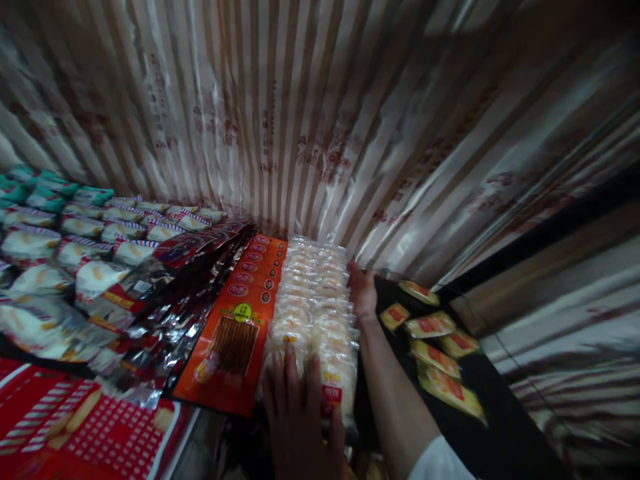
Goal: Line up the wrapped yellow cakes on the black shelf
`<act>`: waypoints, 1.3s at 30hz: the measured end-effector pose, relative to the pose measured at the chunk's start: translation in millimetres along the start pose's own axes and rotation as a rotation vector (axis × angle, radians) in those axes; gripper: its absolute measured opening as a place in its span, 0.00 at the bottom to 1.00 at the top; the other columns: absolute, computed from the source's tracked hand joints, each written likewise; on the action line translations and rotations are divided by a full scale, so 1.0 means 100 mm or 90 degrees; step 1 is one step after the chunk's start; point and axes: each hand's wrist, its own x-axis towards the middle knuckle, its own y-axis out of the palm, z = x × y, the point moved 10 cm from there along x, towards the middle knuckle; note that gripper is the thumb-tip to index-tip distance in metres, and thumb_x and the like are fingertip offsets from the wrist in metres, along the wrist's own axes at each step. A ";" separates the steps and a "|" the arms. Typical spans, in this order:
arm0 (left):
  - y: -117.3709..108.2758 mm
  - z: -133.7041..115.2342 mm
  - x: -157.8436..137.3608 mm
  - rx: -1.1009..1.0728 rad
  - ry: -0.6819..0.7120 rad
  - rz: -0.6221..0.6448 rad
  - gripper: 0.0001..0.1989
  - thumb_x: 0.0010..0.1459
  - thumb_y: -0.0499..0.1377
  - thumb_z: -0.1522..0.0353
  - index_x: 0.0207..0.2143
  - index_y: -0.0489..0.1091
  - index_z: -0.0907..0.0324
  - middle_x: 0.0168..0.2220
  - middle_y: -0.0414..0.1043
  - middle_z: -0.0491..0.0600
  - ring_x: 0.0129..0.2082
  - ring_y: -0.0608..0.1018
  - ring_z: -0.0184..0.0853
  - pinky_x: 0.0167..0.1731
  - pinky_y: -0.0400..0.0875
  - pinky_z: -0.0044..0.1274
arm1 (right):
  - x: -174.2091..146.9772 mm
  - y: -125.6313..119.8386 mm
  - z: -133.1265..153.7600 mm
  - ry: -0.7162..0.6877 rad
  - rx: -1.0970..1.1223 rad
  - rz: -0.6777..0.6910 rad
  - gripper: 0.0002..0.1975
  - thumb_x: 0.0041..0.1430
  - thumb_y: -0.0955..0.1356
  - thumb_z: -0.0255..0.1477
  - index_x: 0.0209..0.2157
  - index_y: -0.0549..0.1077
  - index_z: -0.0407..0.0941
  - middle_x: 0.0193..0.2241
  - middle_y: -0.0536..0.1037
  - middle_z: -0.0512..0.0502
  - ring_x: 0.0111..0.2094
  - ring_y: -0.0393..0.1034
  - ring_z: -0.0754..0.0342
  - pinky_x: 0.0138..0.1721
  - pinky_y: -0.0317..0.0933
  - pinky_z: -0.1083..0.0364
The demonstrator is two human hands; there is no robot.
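Two rows of clear-wrapped white snack packets (313, 300) stand upright, overlapping, on a dark surface. My left hand (303, 407) lies over the near end of these rows with its fingers spread on the front packets. My right hand (363, 290) is at the right side of the rows, toward their far end. Its fingers look stretched out along the wrappers, partly hidden. Against the left row lies a flat orange package (240, 327) with a picture of brown sticks.
Dark shiny packages (195, 293) fan out to the left, beside rows of white bagged snacks (95, 277). Several yellow packets (437, 360) lie on the black surface (505, 413) at right. A red printed package (85, 420) is at lower left; striped plastic sheeting (280, 120) hangs behind.
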 end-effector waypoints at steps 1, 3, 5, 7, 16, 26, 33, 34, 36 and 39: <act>-0.01 -0.01 0.01 -0.010 -0.001 0.003 0.30 0.54 0.59 0.61 0.59 0.61 0.57 0.65 0.52 0.56 0.65 0.52 0.51 0.62 0.45 0.45 | -0.01 -0.03 0.00 0.035 0.031 -0.004 0.41 0.62 0.38 0.47 0.61 0.59 0.40 0.55 0.70 0.34 0.55 0.65 0.44 0.51 0.60 0.40; -0.03 -0.02 0.02 -0.028 0.003 0.007 0.30 0.55 0.58 0.63 0.60 0.59 0.58 0.65 0.52 0.57 0.66 0.51 0.51 0.62 0.45 0.46 | -0.06 -0.08 0.05 0.084 0.071 -0.008 0.39 0.63 0.39 0.46 0.62 0.55 0.39 0.60 0.63 0.34 0.59 0.59 0.46 0.54 0.58 0.42; -0.06 -0.03 0.03 -0.043 0.015 0.005 0.29 0.56 0.58 0.65 0.60 0.59 0.57 0.66 0.49 0.57 0.66 0.49 0.51 0.61 0.44 0.48 | -0.12 -0.14 0.18 0.090 0.060 -0.021 0.38 0.63 0.39 0.45 0.62 0.56 0.39 0.61 0.61 0.34 0.60 0.58 0.47 0.55 0.57 0.42; -0.09 -0.04 0.03 -0.059 0.030 -0.003 0.28 0.56 0.57 0.68 0.60 0.59 0.57 0.67 0.46 0.56 0.67 0.46 0.53 0.61 0.45 0.50 | -0.19 -0.25 0.28 0.096 0.046 -0.052 0.36 0.64 0.43 0.44 0.60 0.60 0.39 0.58 0.65 0.33 0.58 0.61 0.45 0.55 0.58 0.40; -0.28 -0.23 -0.07 -0.188 0.198 0.000 0.14 0.57 0.51 0.76 0.43 0.71 0.61 0.50 0.72 0.53 0.60 0.64 0.42 0.54 0.66 0.37 | -0.88 -1.01 0.59 0.002 -0.007 -0.123 0.24 0.53 0.65 0.48 0.40 0.75 0.43 0.41 0.79 0.42 0.44 0.73 0.48 0.44 0.68 0.48; -0.20 -0.73 -0.56 -0.251 0.353 0.251 0.12 0.57 0.49 0.74 0.34 0.71 0.60 0.35 0.75 0.51 0.35 0.76 0.31 0.37 0.72 0.23 | -2.22 -1.55 0.72 0.019 -0.149 -0.084 0.19 0.59 0.64 0.43 0.43 0.74 0.45 0.34 0.80 0.44 0.37 0.74 0.50 0.40 0.69 0.49; 0.56 -0.68 -1.22 -0.028 0.360 0.568 0.18 0.52 0.49 0.78 0.43 0.72 0.61 0.45 0.74 0.55 0.46 0.75 0.37 0.46 0.71 0.28 | -3.22 -1.60 0.33 0.087 -0.416 0.157 0.16 0.63 0.59 0.37 0.40 0.76 0.49 0.38 0.80 0.45 0.41 0.74 0.48 0.46 0.68 0.48; 0.66 -0.61 -1.28 0.009 0.340 0.600 0.21 0.53 0.49 0.78 0.48 0.70 0.62 0.51 0.71 0.56 0.54 0.71 0.39 0.51 0.67 0.30 | -3.33 -1.57 0.26 0.061 -0.439 0.189 0.16 0.62 0.59 0.35 0.43 0.76 0.48 0.41 0.80 0.44 0.44 0.73 0.48 0.49 0.67 0.48; 0.81 -0.46 -1.37 0.074 0.301 0.656 0.23 0.55 0.48 0.78 0.54 0.66 0.64 0.58 0.65 0.58 0.61 0.62 0.43 0.56 0.62 0.33 | -3.48 -1.51 0.16 0.000 -0.464 0.209 0.17 0.62 0.59 0.31 0.45 0.75 0.45 0.44 0.78 0.41 0.48 0.71 0.48 0.52 0.65 0.47; 0.90 -0.36 -1.39 0.131 0.260 0.676 0.24 0.58 0.46 0.78 0.57 0.63 0.66 0.60 0.62 0.59 0.63 0.59 0.43 0.59 0.58 0.33 | -3.63 -1.42 -0.01 -0.050 -0.482 0.224 0.18 0.61 0.59 0.27 0.47 0.74 0.43 0.47 0.77 0.38 0.51 0.69 0.47 0.53 0.64 0.47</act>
